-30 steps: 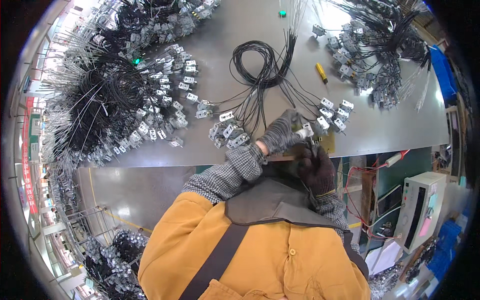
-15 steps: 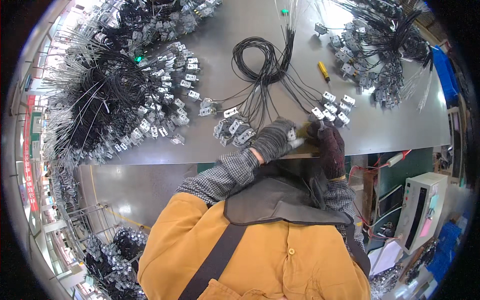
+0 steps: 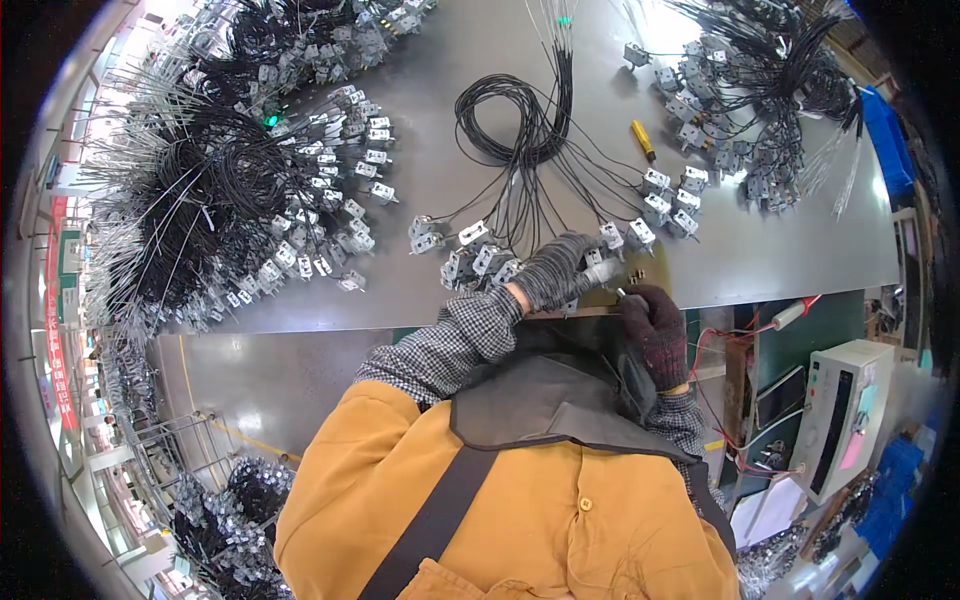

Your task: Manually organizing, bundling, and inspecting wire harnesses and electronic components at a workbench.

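A bundle of thin black cables [image 3: 568,95] lies coiled on the metal table, each ending in a small thermostat-like unit with a silvery bracket. In its dark grey glove, my left hand [image 3: 555,272] is closed on one such unit [image 3: 594,262] near the table's front edge. Just right of it, my right hand [image 3: 655,325], in a dark maroon glove, has its fingers pinched together; a small pale tip shows at them, its kind unclear. Several loose units [image 3: 672,205] lie beyond the right hand, and more [image 3: 478,262] sit left of the left hand.
Large heaps of similar cabled units cover the table's left side [image 3: 210,190] and far right [image 3: 765,110]. A yellow-handled screwdriver [image 3: 642,138] lies behind the loose units. Small brass-coloured pieces [image 3: 637,276] rest near my hands. A white instrument box [image 3: 846,420] stands at the lower right.
My right hand has drawn back toward the table edge, away from the units. Two units now stand beside my left hand, where the right hand was near. The left hand stays closed on a unit.
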### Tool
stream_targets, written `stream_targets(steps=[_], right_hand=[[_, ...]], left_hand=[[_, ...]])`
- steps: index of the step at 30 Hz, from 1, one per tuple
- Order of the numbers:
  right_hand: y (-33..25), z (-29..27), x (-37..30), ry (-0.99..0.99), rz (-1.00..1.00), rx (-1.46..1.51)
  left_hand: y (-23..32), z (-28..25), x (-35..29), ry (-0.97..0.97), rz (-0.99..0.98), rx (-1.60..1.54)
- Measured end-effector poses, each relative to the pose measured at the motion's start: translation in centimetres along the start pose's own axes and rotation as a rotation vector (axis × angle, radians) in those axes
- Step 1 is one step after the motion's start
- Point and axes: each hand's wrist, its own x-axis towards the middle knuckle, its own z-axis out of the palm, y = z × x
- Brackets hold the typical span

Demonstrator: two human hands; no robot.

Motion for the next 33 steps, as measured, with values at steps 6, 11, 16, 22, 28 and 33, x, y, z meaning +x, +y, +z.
stream_targets(steps=[6,11,16,22,28,33], right_hand=[[-1.6,2.6,-0.4,0.092,-0.293,-0.366],[-0.2,3.9,-0.6,0.044,-0.112,0.014],[-0.1,3.8,-1.9,-0.128,0.254,0.525],[2.5,4.3,-1.6,0.064,-0.089,-0.144],[3.2,3.8,-1.3,-0.118,-0.028,0.080],[3.1,4.2,-1.0,0.032,0.157,-0.024]], left_hand=[[-0.2,0.2,0.6,0.050,0.047,0.013],[0.1,-0.1,0.2,0.039,0.068,0.037],[0.8,-0.1,-0.2,-0.002,0.043,0.079],[1.6,0.5,-0.3,0.005,0.014,0.220],[1.6,0.8,0.1,0.047,-0.028,0.160],[1.5,1.2,0.0,0.052,-0.086,0.198]])
